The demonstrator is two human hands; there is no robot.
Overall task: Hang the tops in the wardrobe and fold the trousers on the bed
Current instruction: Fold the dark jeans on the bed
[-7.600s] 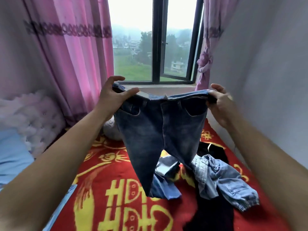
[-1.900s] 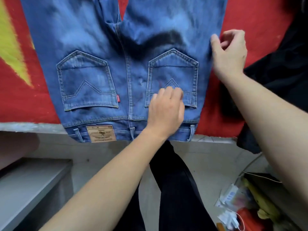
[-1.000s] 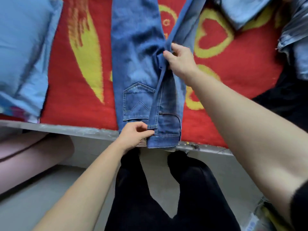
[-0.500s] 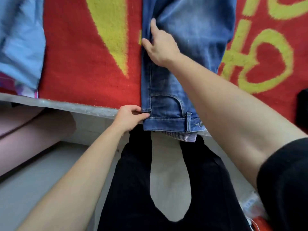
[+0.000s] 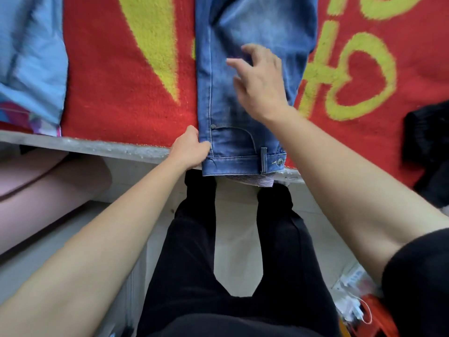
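One lengthwise fold is judged done on the jeans [image 5: 267, 23], laid waistband [image 5: 243, 161] to the near edge of the bed [image 5: 97, 145]: the right hand [image 5: 261, 86] has been shifted from their side seam inward, grip released, while the waistband corner stays pinched by the left hand [image 5: 190, 150].

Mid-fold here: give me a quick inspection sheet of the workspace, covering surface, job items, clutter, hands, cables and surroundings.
Surface: red blanket with yellow pattern, lying flat up to the bed edge.
Job's things: jeans folded lengthwise, waistband at the bed edge; black garment at right.
Clutter: blue pillow at left; packets lower right.
Hands: left hand grips the waistband corner; right hand open over the jeans, contact unclear.
Cables: white cable among the packets.
Surroundings: pale floor, pink furniture at left.
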